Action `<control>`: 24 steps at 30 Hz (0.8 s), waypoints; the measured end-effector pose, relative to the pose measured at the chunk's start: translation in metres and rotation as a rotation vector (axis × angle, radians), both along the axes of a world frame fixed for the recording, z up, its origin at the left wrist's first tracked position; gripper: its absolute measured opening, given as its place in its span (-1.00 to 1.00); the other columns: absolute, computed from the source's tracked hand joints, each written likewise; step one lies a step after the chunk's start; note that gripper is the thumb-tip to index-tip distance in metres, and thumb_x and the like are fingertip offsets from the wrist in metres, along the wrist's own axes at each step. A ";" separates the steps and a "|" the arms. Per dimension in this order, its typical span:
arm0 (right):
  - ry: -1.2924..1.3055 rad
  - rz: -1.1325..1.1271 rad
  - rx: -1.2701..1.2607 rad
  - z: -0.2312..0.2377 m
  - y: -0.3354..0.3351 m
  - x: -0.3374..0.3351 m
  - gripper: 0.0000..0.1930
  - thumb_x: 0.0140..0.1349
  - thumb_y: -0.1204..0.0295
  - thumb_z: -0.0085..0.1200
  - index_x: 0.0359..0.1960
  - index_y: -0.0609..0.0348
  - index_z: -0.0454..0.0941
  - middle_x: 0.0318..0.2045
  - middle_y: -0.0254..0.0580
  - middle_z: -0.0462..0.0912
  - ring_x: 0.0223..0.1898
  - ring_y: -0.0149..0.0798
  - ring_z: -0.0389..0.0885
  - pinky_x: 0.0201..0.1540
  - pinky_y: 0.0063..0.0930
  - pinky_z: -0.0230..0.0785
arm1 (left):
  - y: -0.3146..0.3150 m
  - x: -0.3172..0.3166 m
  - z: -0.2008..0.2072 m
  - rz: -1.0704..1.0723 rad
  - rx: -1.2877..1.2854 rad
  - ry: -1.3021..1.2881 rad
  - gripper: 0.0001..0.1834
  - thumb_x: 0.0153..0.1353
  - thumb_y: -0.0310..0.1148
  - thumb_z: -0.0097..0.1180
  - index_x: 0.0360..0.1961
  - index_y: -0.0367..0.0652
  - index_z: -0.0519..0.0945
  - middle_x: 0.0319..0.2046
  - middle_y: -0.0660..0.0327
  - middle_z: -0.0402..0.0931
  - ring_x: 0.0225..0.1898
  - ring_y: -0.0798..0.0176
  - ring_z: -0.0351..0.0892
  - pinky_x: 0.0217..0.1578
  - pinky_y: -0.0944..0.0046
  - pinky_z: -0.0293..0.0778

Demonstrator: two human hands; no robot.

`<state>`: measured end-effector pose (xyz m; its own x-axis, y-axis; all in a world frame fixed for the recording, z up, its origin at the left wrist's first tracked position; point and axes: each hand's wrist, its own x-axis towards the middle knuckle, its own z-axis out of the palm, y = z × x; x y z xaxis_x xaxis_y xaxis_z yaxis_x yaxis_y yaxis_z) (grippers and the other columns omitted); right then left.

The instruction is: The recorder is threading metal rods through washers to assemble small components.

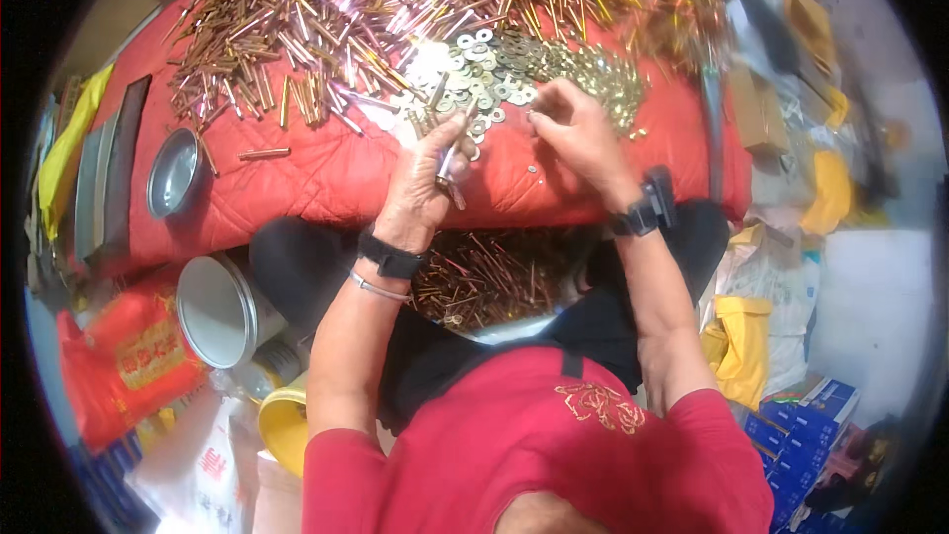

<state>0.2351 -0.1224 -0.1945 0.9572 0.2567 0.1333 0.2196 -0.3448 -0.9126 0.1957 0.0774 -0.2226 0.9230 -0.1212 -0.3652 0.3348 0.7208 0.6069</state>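
Your left hand (427,173) had its fingers curled shut around a small bundle of thin metal pins (447,170), their ends poking out above and below the fist. Your right hand (578,133) hovered just beside it with fingertips pressed together, seemingly pinching something tiny; what it was, I cannot tell. Both hands worked over the red quilted cloth (326,173) that covered the worktop.

Just beyond your fingers lay a heap of flat silver washers (484,64), touching a patch of small brass pieces (603,79) on the right. Past those, a wide pile of copper and brass rods (326,20) spread across the far side of the cloth, with one stray rod (264,152) lying apart near the left edge.

You wore a black band (390,257) on the left wrist and a black watch (645,210) on the right. A shallow metal bowl (174,174) sat at the cloth's left edge. Below the worktop, between your knees, more rods (489,282) were gathered, and a round tin (217,309) stood on your left.
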 end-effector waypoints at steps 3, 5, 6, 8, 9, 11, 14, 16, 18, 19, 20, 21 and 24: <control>0.079 0.056 0.258 0.004 0.015 -0.006 -0.88 0.21 0.57 0.02 -0.25 0.20 0.58 -0.38 -0.41 0.59 -0.36 -0.54 0.51 -0.27 -0.63 0.38 | -0.003 -0.006 0.005 -0.070 0.008 -0.071 -0.83 0.23 -0.38 0.12 -0.21 -0.22 0.50 -0.62 0.32 0.46 -0.77 0.54 0.24 -0.77 0.57 0.11; 0.052 0.075 0.299 0.005 0.020 -0.008 -0.85 0.23 0.59 0.00 -0.21 0.20 0.60 -0.35 -0.42 0.60 -0.33 -0.55 0.50 -0.25 -0.64 0.37 | 0.001 -0.007 0.006 -0.118 -0.030 -0.103 -0.86 0.16 -0.45 0.16 -0.26 -0.25 0.54 -0.57 0.31 0.49 -0.64 0.49 0.46 -0.74 0.58 0.24; 0.050 0.089 0.317 0.003 0.022 -0.010 -0.84 0.23 0.59 0.00 -0.20 0.20 0.60 -0.34 -0.41 0.60 -0.32 -0.55 0.51 -0.24 -0.65 0.36 | 0.000 -0.010 0.012 -0.124 0.001 -0.094 -0.87 0.16 -0.44 0.16 -0.27 -0.24 0.55 -0.58 0.32 0.48 -0.64 0.50 0.44 -0.74 0.58 0.22; 0.079 0.115 0.349 0.001 0.022 -0.013 -0.84 0.23 0.59 0.02 -0.19 0.20 0.59 -0.29 -0.39 0.60 -0.26 -0.53 0.52 -0.17 -0.64 0.37 | 0.000 -0.013 0.016 -0.157 0.048 -0.109 -0.88 0.16 -0.42 0.16 -0.30 -0.23 0.55 -0.60 0.34 0.47 -0.66 0.52 0.41 -0.75 0.57 0.17; 0.058 0.115 0.396 -0.001 0.021 -0.013 -0.84 0.23 0.59 0.03 -0.19 0.20 0.59 -0.29 -0.39 0.60 -0.26 -0.53 0.52 -0.15 -0.63 0.38 | 0.002 -0.012 0.016 -0.186 0.064 -0.135 -0.88 0.16 -0.42 0.15 -0.31 -0.22 0.56 -0.60 0.35 0.46 -0.67 0.53 0.38 -0.75 0.57 0.14; 0.016 0.114 0.488 -0.005 0.020 -0.013 -0.84 0.22 0.60 0.04 -0.18 0.21 0.59 -0.28 -0.38 0.60 -0.25 -0.52 0.53 -0.11 -0.62 0.39 | 0.000 -0.013 0.019 -0.207 0.090 -0.156 -0.89 0.16 -0.40 0.15 -0.32 -0.21 0.56 -0.62 0.36 0.44 -0.69 0.54 0.33 -0.75 0.56 0.09; 0.041 0.123 0.450 0.006 0.020 -0.017 -0.84 0.22 0.61 0.05 -0.18 0.21 0.57 -0.27 -0.37 0.60 -0.23 -0.51 0.53 -0.05 -0.61 0.39 | -0.003 -0.015 0.020 -0.199 0.109 -0.168 -0.89 0.16 -0.39 0.15 -0.35 -0.19 0.55 -0.63 0.39 0.41 -0.71 0.56 0.25 -0.75 0.55 0.05; 0.037 0.085 0.461 0.013 0.022 -0.019 -0.85 0.22 0.60 0.05 -0.18 0.22 0.57 -0.30 -0.35 0.60 -0.25 -0.51 0.54 -0.10 -0.61 0.41 | -0.001 -0.014 0.020 -0.225 0.106 -0.220 -0.90 0.16 -0.38 0.15 -0.37 -0.18 0.54 -0.64 0.40 0.39 -0.71 0.57 0.22 -0.75 0.55 0.05; 0.034 0.099 0.399 0.015 0.018 -0.020 -0.88 0.24 0.57 0.05 -0.20 0.21 0.56 -0.34 -0.35 0.60 -0.29 -0.51 0.55 -0.17 -0.61 0.41 | -0.002 -0.017 0.026 -0.227 0.131 -0.247 -0.89 0.17 -0.37 0.15 -0.40 -0.17 0.53 -0.67 0.42 0.35 -0.72 0.58 0.19 -0.74 0.53 0.03; 0.033 0.131 0.331 0.015 0.011 -0.019 -0.90 0.25 0.55 0.04 -0.22 0.21 0.55 -0.37 -0.36 0.60 -0.32 -0.51 0.54 -0.22 -0.60 0.41 | -0.003 -0.017 0.031 -0.230 0.143 -0.261 -0.89 0.17 -0.36 0.15 -0.42 -0.16 0.53 -0.68 0.43 0.33 -0.72 0.58 0.17 -0.74 0.52 0.01; 0.031 0.162 0.264 0.016 0.005 -0.019 -0.92 0.27 0.53 0.03 -0.25 0.20 0.55 -0.39 -0.37 0.60 -0.35 -0.52 0.54 -0.27 -0.60 0.41 | -0.003 -0.017 0.035 -0.258 0.194 -0.281 -0.88 0.17 -0.36 0.16 -0.42 -0.16 0.53 -0.68 0.44 0.33 -0.72 0.58 0.16 -0.73 0.52 0.00; 0.027 0.161 0.182 0.020 0.004 -0.021 -0.93 0.29 0.49 0.02 -0.28 0.20 0.53 -0.44 -0.36 0.58 -0.39 -0.50 0.53 -0.32 -0.57 0.38 | -0.001 -0.017 0.037 -0.282 0.246 -0.297 -0.88 0.17 -0.35 0.16 -0.42 -0.15 0.53 -0.69 0.44 0.32 -0.73 0.58 0.15 -0.73 0.51 -0.01; -0.114 0.165 -0.083 0.028 0.003 -0.025 -0.83 0.33 0.38 -0.03 -0.37 0.21 0.48 -0.55 -0.30 0.53 -0.50 -0.42 0.49 -0.44 -0.46 0.31 | 0.002 -0.018 0.036 -0.337 0.363 -0.331 -0.87 0.17 -0.34 0.17 -0.43 -0.15 0.53 -0.71 0.45 0.30 -0.74 0.58 0.13 -0.72 0.50 -0.03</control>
